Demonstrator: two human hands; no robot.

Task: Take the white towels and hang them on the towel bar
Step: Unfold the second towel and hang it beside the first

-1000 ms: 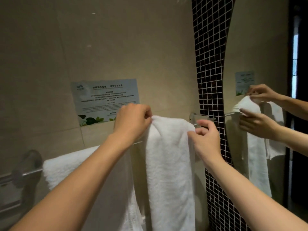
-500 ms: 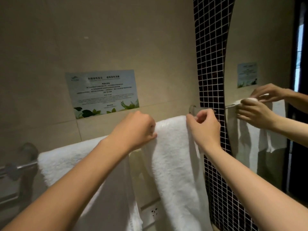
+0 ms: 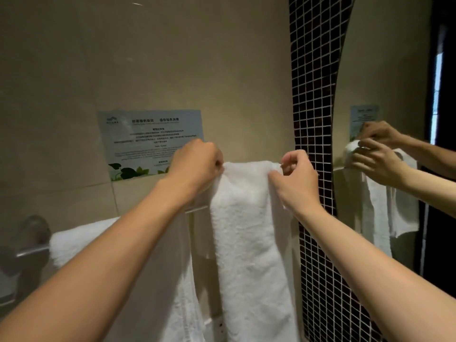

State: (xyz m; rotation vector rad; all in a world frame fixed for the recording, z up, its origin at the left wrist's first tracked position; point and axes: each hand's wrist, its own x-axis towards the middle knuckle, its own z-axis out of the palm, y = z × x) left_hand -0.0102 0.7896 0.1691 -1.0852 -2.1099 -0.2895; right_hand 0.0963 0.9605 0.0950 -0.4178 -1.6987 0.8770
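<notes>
A narrow white towel [image 3: 249, 243] hangs folded over the right end of the metal towel bar [image 3: 32, 251] and drops straight down. My left hand [image 3: 195, 166] pinches its top left corner. My right hand [image 3: 296, 176] pinches its top right corner at the fold. A second, wider white towel [image 3: 74, 240] lies draped over the bar to the left, partly hidden behind my left forearm. The bar shows only at its left bracket and in a short stretch between the two towels.
A pale blue notice [image 3: 148, 141] with green leaves is stuck on the beige tiled wall above the bar. A dark mosaic tile strip [image 3: 313, 95] runs down on the right. Beyond it a mirror [image 3: 385, 70] reflects my hands and the towel.
Both hands have lifted the towel's top fold slightly and drawn closer together, so the towel now hangs narrower and straighter. The view has tilted a little.
</notes>
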